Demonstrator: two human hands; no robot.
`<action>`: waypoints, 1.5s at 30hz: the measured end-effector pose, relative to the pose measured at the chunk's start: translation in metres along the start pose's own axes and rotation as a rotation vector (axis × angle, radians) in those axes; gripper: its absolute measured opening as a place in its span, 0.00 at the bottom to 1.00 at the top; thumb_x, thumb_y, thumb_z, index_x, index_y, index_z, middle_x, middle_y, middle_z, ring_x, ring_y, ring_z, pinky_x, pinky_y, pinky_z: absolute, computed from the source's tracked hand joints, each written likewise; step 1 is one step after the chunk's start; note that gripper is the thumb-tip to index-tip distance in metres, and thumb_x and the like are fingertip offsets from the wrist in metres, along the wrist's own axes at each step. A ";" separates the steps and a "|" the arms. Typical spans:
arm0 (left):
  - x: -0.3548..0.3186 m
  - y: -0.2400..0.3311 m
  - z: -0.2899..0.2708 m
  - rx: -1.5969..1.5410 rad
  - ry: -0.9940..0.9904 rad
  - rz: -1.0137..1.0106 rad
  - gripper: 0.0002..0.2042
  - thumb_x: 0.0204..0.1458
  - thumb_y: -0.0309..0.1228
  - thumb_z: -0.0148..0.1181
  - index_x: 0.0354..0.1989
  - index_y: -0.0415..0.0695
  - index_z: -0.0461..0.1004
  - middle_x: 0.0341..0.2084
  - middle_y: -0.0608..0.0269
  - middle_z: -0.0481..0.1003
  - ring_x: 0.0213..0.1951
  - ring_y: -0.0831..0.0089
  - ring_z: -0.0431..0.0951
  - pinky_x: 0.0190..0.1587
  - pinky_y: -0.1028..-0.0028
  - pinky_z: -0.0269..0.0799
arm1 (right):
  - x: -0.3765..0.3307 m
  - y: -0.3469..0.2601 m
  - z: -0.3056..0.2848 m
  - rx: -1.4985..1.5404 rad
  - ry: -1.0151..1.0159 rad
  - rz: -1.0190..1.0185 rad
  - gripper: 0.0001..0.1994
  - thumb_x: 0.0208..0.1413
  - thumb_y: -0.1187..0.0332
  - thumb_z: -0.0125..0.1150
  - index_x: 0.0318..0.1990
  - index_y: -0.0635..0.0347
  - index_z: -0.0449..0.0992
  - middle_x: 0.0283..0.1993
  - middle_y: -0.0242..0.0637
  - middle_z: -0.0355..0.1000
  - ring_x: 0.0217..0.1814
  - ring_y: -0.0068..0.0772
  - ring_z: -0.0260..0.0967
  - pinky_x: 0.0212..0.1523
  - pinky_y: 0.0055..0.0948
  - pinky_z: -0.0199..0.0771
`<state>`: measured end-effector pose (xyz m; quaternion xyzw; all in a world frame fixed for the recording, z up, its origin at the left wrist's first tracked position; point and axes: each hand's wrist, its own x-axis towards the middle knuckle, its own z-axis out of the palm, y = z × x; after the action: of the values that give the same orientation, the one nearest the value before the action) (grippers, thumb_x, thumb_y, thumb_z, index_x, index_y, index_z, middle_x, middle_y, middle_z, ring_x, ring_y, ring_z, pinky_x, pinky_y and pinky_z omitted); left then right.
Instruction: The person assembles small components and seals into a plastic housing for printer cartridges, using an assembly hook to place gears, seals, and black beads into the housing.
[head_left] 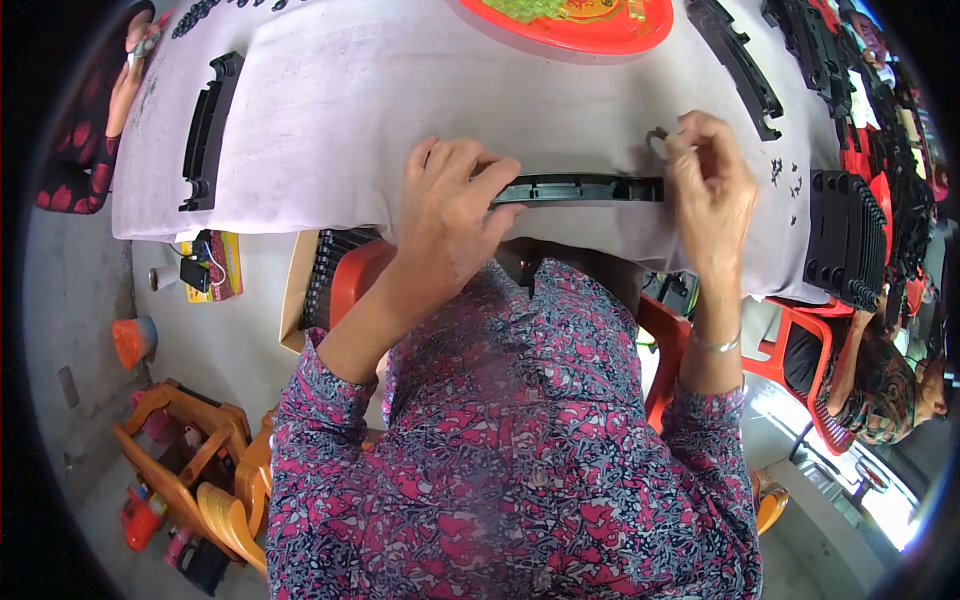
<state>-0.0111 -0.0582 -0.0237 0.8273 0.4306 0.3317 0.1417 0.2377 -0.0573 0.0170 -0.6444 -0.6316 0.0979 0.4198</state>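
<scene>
Grey cloth-covered table (pixel 330 120) w/ black plastic strips (pixel 208 130); concrete floor (pixel 70 300); orange chairs (pixel 200 450)

Left end of the black plastic strip (pixel 580 189) under the left hand (pixel 450 205); red tray (pixel 590 28) cut off at top.

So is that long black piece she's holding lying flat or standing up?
Lying flat. The black piece stretches sideways along the table edge, with the left hand pressing one end and the right hand at the other.
</scene>
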 end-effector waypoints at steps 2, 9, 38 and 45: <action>0.000 0.000 0.000 -0.014 -0.003 -0.012 0.17 0.39 0.27 0.70 0.40 0.40 0.76 0.38 0.58 0.72 0.42 0.57 0.71 0.50 0.58 0.63 | -0.017 -0.018 0.007 0.128 -0.068 0.084 0.08 0.51 0.74 0.64 0.39 0.61 0.75 0.31 0.34 0.73 0.23 0.19 0.64 0.26 0.23 0.68; 0.004 0.001 0.002 -0.035 0.012 -0.001 0.16 0.41 0.28 0.69 0.41 0.40 0.76 0.37 0.56 0.71 0.42 0.55 0.71 0.52 0.57 0.63 | -0.033 -0.043 0.009 0.006 -0.430 0.125 0.15 0.46 0.74 0.67 0.42 0.62 0.72 0.35 0.44 0.75 0.23 0.41 0.71 0.27 0.34 0.73; 0.001 -0.002 0.011 -0.166 -0.050 -0.015 0.15 0.46 0.27 0.61 0.44 0.39 0.75 0.37 0.53 0.70 0.44 0.52 0.71 0.60 0.50 0.61 | -0.005 -0.046 0.025 -0.135 -0.703 -0.499 0.06 0.50 0.69 0.64 0.34 0.59 0.76 0.34 0.42 0.70 0.36 0.48 0.74 0.33 0.43 0.74; -0.003 -0.007 0.015 -0.145 -0.027 -0.013 0.17 0.44 0.27 0.62 0.45 0.38 0.76 0.38 0.53 0.70 0.45 0.52 0.71 0.63 0.50 0.59 | -0.009 -0.044 0.042 -0.202 -0.744 -0.528 0.05 0.51 0.71 0.60 0.33 0.62 0.77 0.35 0.46 0.72 0.36 0.50 0.75 0.35 0.44 0.75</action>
<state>-0.0068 -0.0554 -0.0400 0.8164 0.4089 0.3501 0.2093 0.1760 -0.0547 0.0161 -0.4205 -0.8879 0.1502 0.1107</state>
